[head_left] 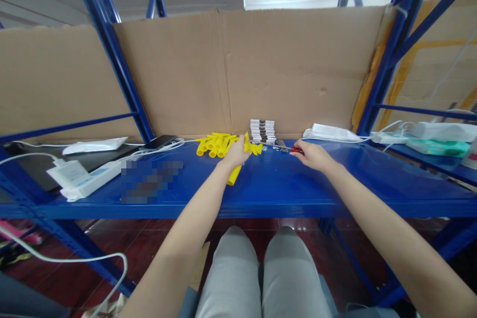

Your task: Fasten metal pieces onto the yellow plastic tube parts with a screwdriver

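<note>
My left hand point(235, 154) is closed around a yellow tube point(234, 177), whose wider open end sticks out below the palm toward me. In my right hand point(312, 154) is a thin tool with a red handle point(297, 149), which looks like a screwdriver. Its slim metal shaft point(274, 144) points left, toward the fingers of my left hand; the tip is too small to make out. Several more yellow tubes point(216, 145) lie in a pile left of my left hand. Small yellow pieces point(256, 149) rest just right of it.
A stack of white folded pieces with dark bands point(263, 131) stands by the cardboard panel point(298, 69). Blue posts frame the blue shelf point(283, 184). White power strips and cables point(93, 179) lie left, a white packet point(331, 132) right. A patch at left is pixelated.
</note>
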